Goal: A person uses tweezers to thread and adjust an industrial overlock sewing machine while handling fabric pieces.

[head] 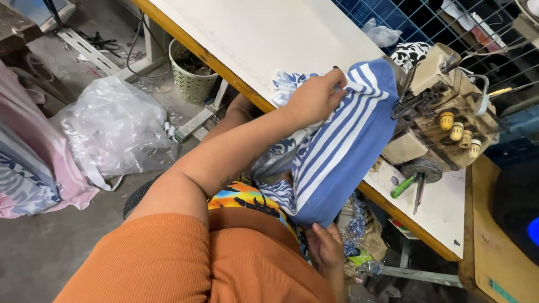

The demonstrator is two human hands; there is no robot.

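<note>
Left hand [317, 96] is pinching the top edge of a blue-and-white striped knit fabric piece [342, 151] at the beige overlock sewing machine [443, 112]; right hand [325, 247] is gripping its lower fold. Judging soft, light, floppy; edges best.

Garment workshop, industrial sewing machine [443, 112], white worktable [264, 33], fabric bundles [28, 168]

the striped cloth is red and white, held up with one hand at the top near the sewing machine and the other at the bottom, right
Not quite: the striped cloth is blue and white, not red and white, as the head view shows. The rest holds: the left hand grips its top near the sewing machine, and the right hand is at its bottom edge.
</note>
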